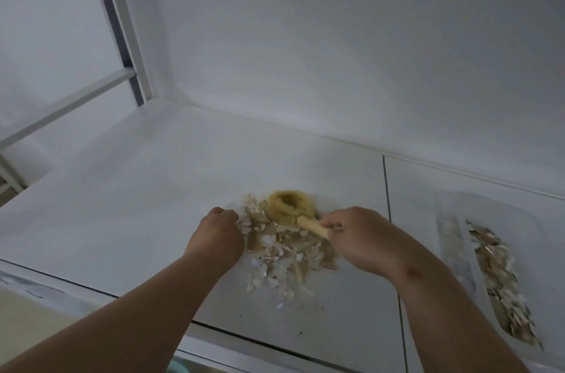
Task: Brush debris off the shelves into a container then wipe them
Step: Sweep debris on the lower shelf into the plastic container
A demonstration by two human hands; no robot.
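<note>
A pile of beige and white debris lies on the white shelf, near its middle. My right hand grips the pale wooden handle of a round yellow-bristled brush. The brush head rests on the far edge of the pile. My left hand sits with curled fingers against the pile's left edge; whether it pinches anything there is unclear. A clear plastic container lies on the shelf to the right, with a long strip of the same debris inside it.
The shelf backs onto a white wall and has a white metal upright post at its far left corner. A seam splits the shelf surface into panels. The shelf's front edge runs below my forearms.
</note>
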